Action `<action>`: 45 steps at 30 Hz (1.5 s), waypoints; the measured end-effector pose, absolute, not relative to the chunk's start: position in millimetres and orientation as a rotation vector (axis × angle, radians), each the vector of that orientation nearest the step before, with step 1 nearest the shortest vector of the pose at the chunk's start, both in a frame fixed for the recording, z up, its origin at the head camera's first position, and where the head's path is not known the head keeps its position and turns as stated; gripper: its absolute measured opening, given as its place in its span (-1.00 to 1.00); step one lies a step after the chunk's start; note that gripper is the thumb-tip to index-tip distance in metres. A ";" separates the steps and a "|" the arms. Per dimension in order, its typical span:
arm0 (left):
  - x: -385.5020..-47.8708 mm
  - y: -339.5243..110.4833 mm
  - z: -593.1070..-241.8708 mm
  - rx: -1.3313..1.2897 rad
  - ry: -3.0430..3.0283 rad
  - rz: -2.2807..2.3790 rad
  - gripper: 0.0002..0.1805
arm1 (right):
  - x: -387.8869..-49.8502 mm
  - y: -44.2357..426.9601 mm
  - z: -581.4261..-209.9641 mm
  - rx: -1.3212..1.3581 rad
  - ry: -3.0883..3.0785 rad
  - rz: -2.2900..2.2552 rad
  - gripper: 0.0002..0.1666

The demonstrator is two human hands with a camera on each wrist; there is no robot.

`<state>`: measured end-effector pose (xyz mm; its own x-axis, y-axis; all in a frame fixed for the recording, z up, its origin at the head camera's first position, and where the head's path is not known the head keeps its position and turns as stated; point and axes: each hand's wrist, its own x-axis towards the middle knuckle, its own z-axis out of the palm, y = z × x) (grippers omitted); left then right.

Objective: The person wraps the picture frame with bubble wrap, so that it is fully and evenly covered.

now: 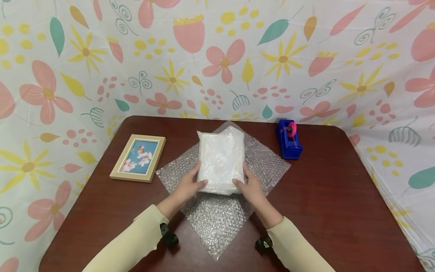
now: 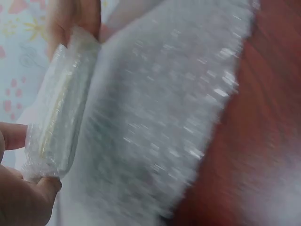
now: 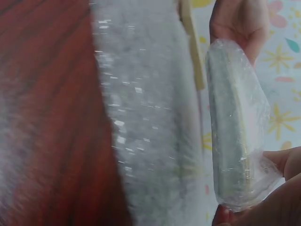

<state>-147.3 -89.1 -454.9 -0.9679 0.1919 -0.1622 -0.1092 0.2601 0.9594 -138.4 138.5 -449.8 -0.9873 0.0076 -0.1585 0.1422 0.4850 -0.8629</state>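
Note:
Both hands hold a rectangular packet (image 1: 221, 160) wrapped in clear plastic, with a white face up, above a sheet of bubble wrap (image 1: 217, 223). My left hand (image 1: 188, 186) grips its left edge and my right hand (image 1: 252, 186) its right edge, thumbs on the near corners. In the left wrist view the packet (image 2: 66, 108) appears edge-on, a thin light-brown line showing through the plastic. The right wrist view shows the packet (image 3: 230, 127) raised off the sheet, its far side held by the other hand.
A light wooden picture frame (image 1: 153, 158) with a flower and butterfly picture lies at the left of the dark red table (image 1: 333, 196). A blue tape dispenser (image 1: 290, 147) with a pink roll stands at the back right. Patterned cloth (image 1: 224, 60) hangs behind.

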 end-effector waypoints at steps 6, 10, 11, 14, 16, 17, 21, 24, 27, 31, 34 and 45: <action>-144.5 -73.4 -433.0 0.183 2.452 1.700 -0.09 | -133.2 154.5 -434.8 0.131 2.422 -1.778 -0.04; -143.3 -60.2 -423.3 0.237 2.533 1.641 -0.09 | -128.4 167.7 -422.6 0.131 2.425 -1.800 -0.04; -142.8 -56.6 -421.3 0.253 2.544 1.635 -0.09 | -126.9 171.1 -419.1 0.138 2.437 -1.785 -0.04; -140.9 -47.0 -417.4 0.282 2.557 1.633 -0.10 | -123.5 180.0 -412.0 0.150 2.464 -1.743 -0.04; -139.8 -42.0 -415.5 0.292 2.572 1.636 -0.11 | -122.6 184.0 -409.8 0.145 2.478 -1.727 -0.05; -139.1 -39.4 -414.3 0.277 2.569 1.631 -0.11 | -122.7 185.7 -409.2 0.142 2.483 -1.725 -0.05; -138.2 -27.5 -412.1 0.252 2.538 1.657 -0.11 | -123.2 195.7 -407.3 0.141 2.501 -1.703 -0.05; -138.4 -17.0 -412.2 0.248 2.513 1.683 -0.11 | -122.8 206.2 -404.3 0.139 2.514 -1.678 -0.05; -138.1 -7.9 -411.0 0.255 2.518 1.663 -0.10 | -121.8 216.3 -401.8 0.138 2.516 -1.669 -0.06; -138.4 2.4 -408.6 0.296 2.526 1.636 -0.10 | -122.1 227.8 -399.9 0.142 2.514 -1.687 -0.06; -139.3 9.0 -406.0 0.314 2.497 1.663 -0.11 | -124.6 235.2 -399.6 0.146 2.507 -1.703 -0.07; -141.9 46.4 -401.2 0.364 2.497 1.634 -0.08 | -126.6 280.8 -389.6 0.089 2.500 -1.702 -0.09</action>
<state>-141.9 46.4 -401.2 -0.9617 0.2734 0.0193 0.1271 0.3827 0.9151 -126.6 280.8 -389.6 -0.9916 -0.0165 -0.1286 0.1136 0.3678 -0.9229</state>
